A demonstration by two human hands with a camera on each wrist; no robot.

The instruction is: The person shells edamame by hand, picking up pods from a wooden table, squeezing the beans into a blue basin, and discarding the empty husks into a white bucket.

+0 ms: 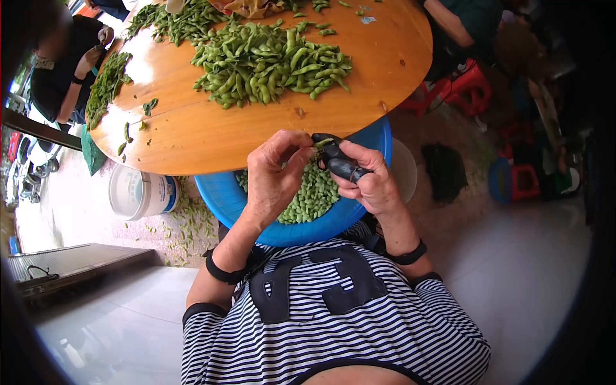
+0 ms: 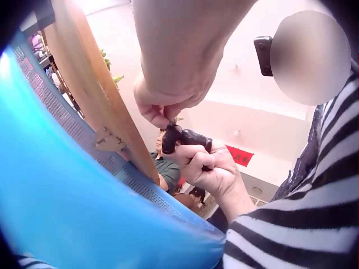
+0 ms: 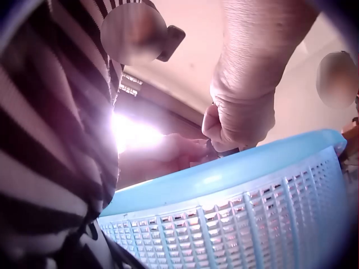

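Observation:
My right hand (image 1: 372, 179) grips a black hand-held tool (image 1: 345, 168) with a rounded body and a ring-like opening at its near end. At the tool's tip, the thumb and forefinger of my left hand (image 1: 273, 173) pinch a green bean pod (image 1: 324, 142), mostly hidden by fingers and tool. In the left wrist view, the left fingertips meet the tool's end. Both hands are over a blue plastic basket (image 1: 208, 192) with perforated sides, which holds many shelled green beans (image 1: 311, 202). The right wrist view shows the right hand just above the basket's rim.
A wooden table (image 1: 372, 83) overhangs the basket, bearing a large pile of green pods (image 1: 269, 64) and smaller heaps. A white bucket (image 1: 131, 192) stands at left among scattered pod scraps (image 1: 192, 221). Other people sit around the table; a red stool (image 1: 468, 90) is at right.

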